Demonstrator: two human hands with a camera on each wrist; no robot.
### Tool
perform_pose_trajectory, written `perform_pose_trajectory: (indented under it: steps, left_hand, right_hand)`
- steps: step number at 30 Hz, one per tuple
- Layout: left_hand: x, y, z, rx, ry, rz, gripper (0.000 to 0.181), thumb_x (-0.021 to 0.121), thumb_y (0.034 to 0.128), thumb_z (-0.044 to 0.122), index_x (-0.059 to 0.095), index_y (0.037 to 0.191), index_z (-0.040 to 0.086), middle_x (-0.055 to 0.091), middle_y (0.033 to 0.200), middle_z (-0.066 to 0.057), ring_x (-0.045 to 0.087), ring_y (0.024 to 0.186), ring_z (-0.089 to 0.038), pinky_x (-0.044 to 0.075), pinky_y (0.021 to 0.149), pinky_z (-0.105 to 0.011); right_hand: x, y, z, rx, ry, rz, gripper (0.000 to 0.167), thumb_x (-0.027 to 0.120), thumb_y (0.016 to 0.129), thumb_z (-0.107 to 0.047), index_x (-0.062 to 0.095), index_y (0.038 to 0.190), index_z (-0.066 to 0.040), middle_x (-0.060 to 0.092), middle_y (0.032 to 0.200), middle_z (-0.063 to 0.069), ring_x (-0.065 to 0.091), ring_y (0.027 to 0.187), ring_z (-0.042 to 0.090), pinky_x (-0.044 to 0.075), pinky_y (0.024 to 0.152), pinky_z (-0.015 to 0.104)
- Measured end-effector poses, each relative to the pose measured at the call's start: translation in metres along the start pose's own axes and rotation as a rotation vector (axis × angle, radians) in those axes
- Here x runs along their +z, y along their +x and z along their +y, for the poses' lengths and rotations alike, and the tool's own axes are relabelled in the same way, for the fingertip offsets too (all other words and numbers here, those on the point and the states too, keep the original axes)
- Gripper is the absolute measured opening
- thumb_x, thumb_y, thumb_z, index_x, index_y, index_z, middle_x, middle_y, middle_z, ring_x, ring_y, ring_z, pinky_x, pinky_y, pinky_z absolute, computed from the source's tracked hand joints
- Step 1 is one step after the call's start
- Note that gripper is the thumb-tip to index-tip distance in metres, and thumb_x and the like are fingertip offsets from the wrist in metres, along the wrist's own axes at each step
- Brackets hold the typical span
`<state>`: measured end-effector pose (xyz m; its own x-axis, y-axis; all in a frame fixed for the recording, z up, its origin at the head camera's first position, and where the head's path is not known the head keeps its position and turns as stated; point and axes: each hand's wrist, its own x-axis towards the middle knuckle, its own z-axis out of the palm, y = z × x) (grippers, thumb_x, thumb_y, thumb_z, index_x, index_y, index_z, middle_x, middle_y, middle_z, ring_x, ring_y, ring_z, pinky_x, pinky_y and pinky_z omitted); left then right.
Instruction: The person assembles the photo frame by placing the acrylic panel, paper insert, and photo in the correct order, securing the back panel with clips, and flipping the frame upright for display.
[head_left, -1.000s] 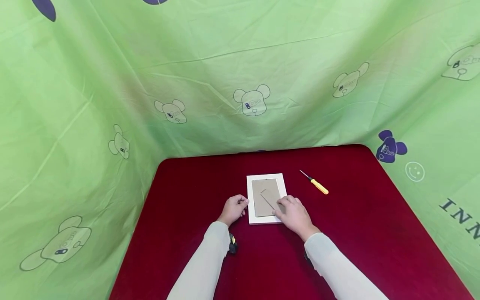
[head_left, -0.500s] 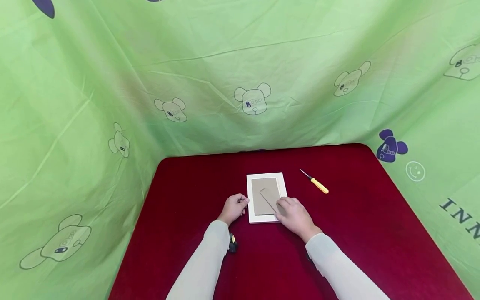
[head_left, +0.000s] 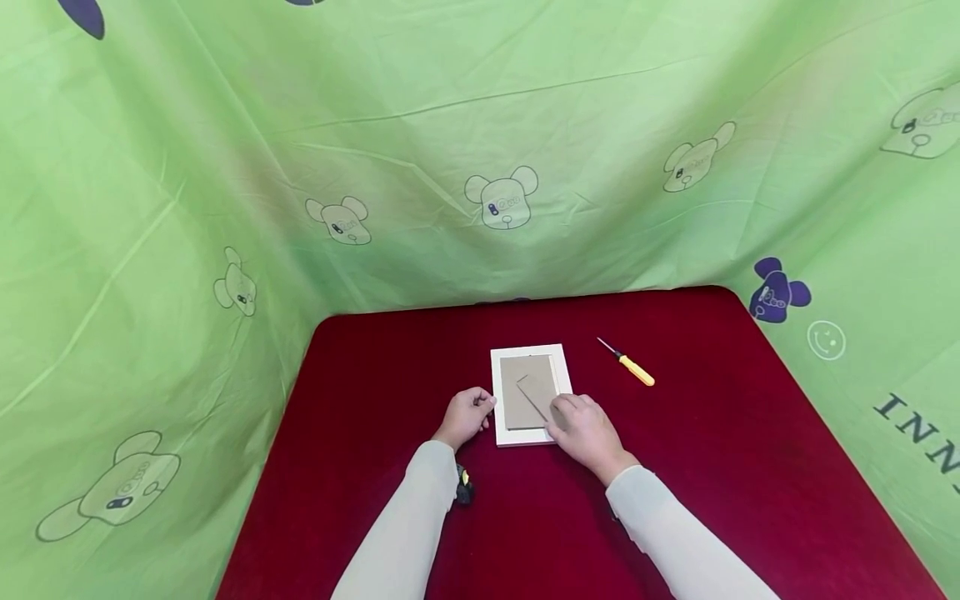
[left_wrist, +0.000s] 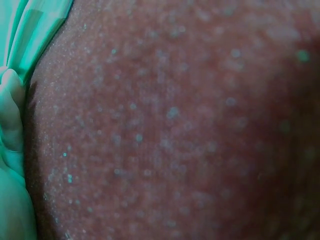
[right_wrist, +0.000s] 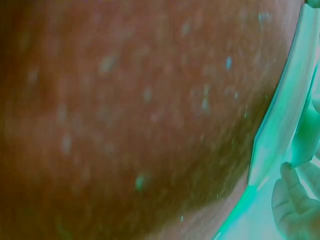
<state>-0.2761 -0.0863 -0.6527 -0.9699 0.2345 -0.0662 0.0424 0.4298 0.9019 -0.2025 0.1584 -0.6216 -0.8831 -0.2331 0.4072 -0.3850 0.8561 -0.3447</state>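
A white picture frame (head_left: 497, 375) lies back side up on the red table, with a tan backing board (head_left: 517, 417) in its middle. A thin angled line, like the outline of a stand leg, crosses the board. My left hand (head_left: 464, 417) has its fingers curled at the frame's left edge, its thumb and forefinger close together there. My right hand (head_left: 588, 433) lies over the frame's lower right. In the right wrist view, a forefinger of the right hand (right_wrist: 300, 215) touches the board (right_wrist: 306, 142) at a corner. The left wrist view shows only part of the left hand (left_wrist: 11, 115).
A screwdriver (head_left: 636, 370) with a yellow handle lies right of the frame, tip toward the back. Something small, black and yellow (head_left: 464, 486) is by the left cuff. Green printed cloth (head_left: 420, 125) hangs behind the red table (head_left: 397, 358) and along both sides.
The right hand's fingers shift very slightly on the board. The left hand stays at the frame's left edge, and the frame and screwdriver keep their places apart from slight camera movement.
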Motion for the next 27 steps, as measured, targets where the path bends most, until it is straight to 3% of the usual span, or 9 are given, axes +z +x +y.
perform_pose_trajectory:
  steps: [15, 27]
  left_hand:
    - [-0.0004, -0.0024, 0.001, -0.011, -0.017, -0.014, 0.018, 0.06, 0.0984, 0.02, 0.064, 0.086, 0.007, 0.061, 0.068, -0.002, 0.057, 0.052, -0.014, 0.05, 0.05, -0.029]
    - [-0.0004, -0.0014, 0.0, -0.001, -0.029, -0.01, 0.018, 0.06, 0.0984, 0.019, 0.064, 0.085, 0.007, 0.06, 0.067, -0.002, 0.057, 0.052, -0.014, 0.05, 0.05, -0.029]
  right_hand:
    - [-0.0008, 0.0031, -0.0082, 0.161, 0.113, -0.023, 0.045, 0.077, 0.082, -0.026, 0.065, 0.115, 0.002, 0.066, 0.116, 0.016, 0.058, 0.105, 0.03, 0.048, 0.09, 0.045]
    - [-0.0006, 0.0049, -0.0067, 0.185, 0.144, -0.035, 0.046, 0.075, 0.084, -0.028, 0.065, 0.117, 0.001, 0.065, 0.118, 0.015, 0.057, 0.105, 0.028, 0.048, 0.088, 0.045]
